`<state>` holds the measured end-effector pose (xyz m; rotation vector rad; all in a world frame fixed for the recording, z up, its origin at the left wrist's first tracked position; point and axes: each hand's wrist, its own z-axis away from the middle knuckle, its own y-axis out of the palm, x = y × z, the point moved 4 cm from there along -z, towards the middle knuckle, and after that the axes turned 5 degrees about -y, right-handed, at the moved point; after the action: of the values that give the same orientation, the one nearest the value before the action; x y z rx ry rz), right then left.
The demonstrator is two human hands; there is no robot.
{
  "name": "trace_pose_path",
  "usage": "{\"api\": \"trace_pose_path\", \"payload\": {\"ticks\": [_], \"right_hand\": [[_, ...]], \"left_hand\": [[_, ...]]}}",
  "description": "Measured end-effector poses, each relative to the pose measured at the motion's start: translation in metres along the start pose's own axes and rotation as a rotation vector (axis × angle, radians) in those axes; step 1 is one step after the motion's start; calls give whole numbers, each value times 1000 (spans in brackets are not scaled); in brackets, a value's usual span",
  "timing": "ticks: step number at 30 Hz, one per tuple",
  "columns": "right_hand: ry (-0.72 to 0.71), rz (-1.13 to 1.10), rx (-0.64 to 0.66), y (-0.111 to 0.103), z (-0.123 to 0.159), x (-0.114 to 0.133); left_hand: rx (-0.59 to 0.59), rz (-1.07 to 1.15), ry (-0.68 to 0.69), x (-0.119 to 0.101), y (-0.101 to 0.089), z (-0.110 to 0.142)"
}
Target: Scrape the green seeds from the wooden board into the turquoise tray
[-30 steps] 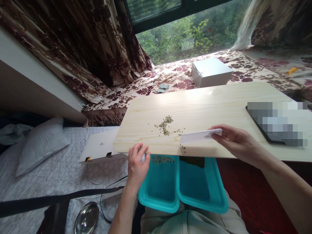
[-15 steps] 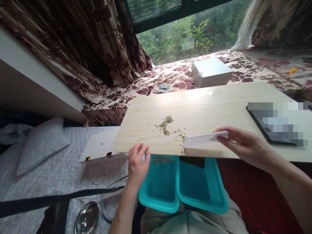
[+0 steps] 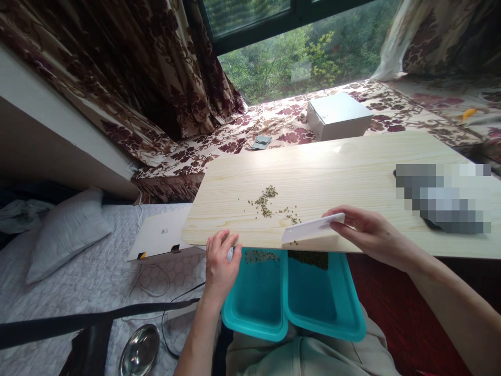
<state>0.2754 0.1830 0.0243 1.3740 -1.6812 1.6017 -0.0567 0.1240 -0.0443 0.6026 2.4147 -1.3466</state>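
Note:
My right hand pinches the end of a flat white scraper, held tilted with its long lower edge against the wooden tabletop near its front edge. A few small greenish-brown seeds lie in front of the blade, and a larger scattered patch of seeds is farther back. My left hand rests on the table's front edge, fingers apart and lightly bent, beside the left turquoise bin. Below the edge, the right turquoise bin has a heap of seeds at its far end; the left has fewer.
A dark tablet-like object, mostly blurred, lies at the table's right. On the window seat are a grey-white box and a folded cloth. At left, a white box, pillow and metal bowl lie on the bed.
My right hand with the scraper went right, then back left and nearer the table's front edge. Seeds near the edge shifted slightly. My left hand stayed in place.

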Motion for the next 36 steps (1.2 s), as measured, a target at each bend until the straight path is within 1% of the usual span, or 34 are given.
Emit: {"api": "trace_pose_path", "payload": {"ticks": [3, 7, 9, 12, 15, 20, 28, 32, 36], "right_hand": [[10, -6, 27, -1, -2, -1], [47, 45, 47, -15, 3, -1], [58, 71, 18, -23, 6, -2], [59, 84, -84, -30, 10, -5], [62, 83, -140, -28, 11, -7], [55, 76, -112, -19, 7, -5], [36, 136, -78, -22, 4, 1], [-4, 149, -101, -16, -4, 2], [-24, 134, -74, -11, -12, 4]], "left_hand": [[0, 0, 1, 0, 0, 0], [1, 0, -1, -1, 0, 1], [2, -1, -4, -1, 0, 1], [3, -3, -9, -1, 0, 1], [3, -5, -10, -1, -1, 0], [5, -5, -11, 0, -1, 0], [3, -2, -9, 2, 1, 1], [3, -2, -12, 2, 1, 2], [3, -3, -17, 0, 0, 2]]}}
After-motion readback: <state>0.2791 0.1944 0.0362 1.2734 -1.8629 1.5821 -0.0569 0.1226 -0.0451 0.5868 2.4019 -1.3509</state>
